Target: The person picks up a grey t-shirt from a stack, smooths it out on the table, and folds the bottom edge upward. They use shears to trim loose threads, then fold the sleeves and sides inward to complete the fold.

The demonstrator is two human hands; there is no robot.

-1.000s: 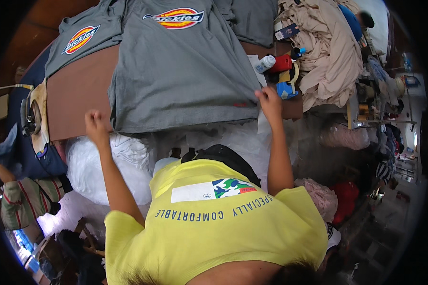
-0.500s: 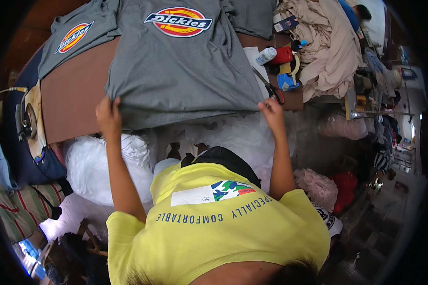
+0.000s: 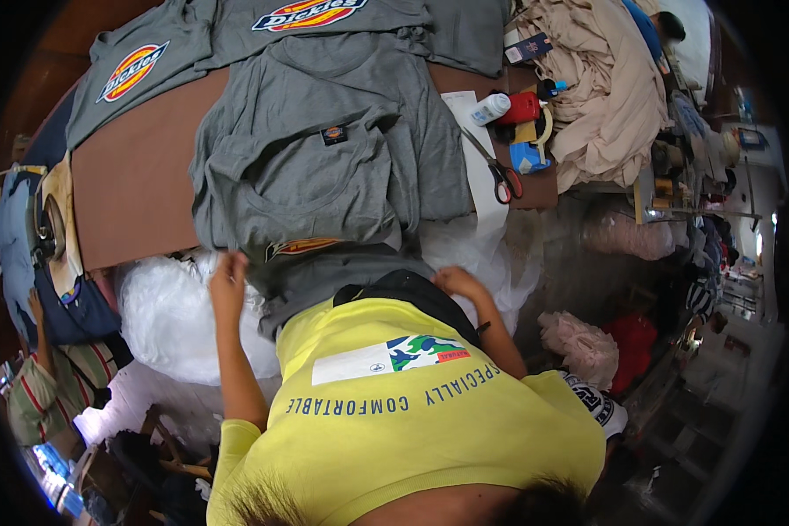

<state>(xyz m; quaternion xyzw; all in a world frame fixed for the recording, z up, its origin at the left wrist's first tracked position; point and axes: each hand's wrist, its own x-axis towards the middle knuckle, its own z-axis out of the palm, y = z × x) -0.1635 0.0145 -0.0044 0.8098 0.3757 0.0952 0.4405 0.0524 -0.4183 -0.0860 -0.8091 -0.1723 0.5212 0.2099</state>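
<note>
A grey T-shirt [image 3: 302, 197] with a dark neck label lies along the table's near edge. Its lower part hangs over the edge toward my lap, and a colourful printed logo shows at the bend. My left hand [image 3: 227, 270] is closed at the left side of the hanging cloth. On the other side, my right hand [image 3: 461, 282] is closed, fingertips at the cloth's right edge by my waist. What lies between the fingers is small and partly hidden. Another grey T-shirt [image 3: 434, 131] is spread beneath, and more printed grey T-shirts [image 3: 162, 44] lie farther back.
Scissors [image 3: 500, 175], a white bottle [image 3: 491, 109] and a blue tape dispenser [image 3: 529, 156] sit on the brown table [image 3: 136, 188] at right, beside heaped beige cloth [image 3: 618, 96]. An iron [image 3: 51, 223] stands at left, near another person's arm [image 3: 39, 324]. White plastic bags [image 3: 171, 320] lie below.
The T-shirt has come toward me, its lower part now over the table edge. Both hands moved down toward my waist. Another person's arm has appeared by the iron at left.
</note>
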